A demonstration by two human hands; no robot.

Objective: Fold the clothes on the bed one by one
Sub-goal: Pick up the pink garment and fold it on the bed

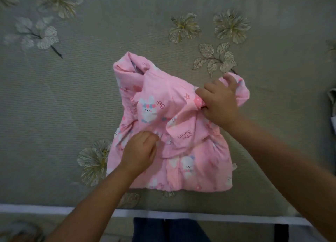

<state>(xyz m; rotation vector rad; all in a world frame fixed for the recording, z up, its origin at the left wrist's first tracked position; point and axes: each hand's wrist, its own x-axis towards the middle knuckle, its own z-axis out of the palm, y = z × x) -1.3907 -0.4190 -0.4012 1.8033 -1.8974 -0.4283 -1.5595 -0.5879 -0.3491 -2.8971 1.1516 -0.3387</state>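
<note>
A small pink garment (181,128) printed with white bunnies and the words "Sweet Bunny" lies crumpled on the bed, near its front edge. My left hand (140,152) pinches the cloth at the garment's lower left, fingers curled. My right hand (220,99) grips a bunch of fabric at the upper right, where a sleeve sticks out past the fingers. The garment's top left part stands up in a rolled fold.
The bed (72,99) is covered by a grey-green mat with embroidered flowers. A white bed edge (54,208) runs along the bottom. My dark blue trousers (167,230) show below it. Part of a pale object (332,99) sits at the right border.
</note>
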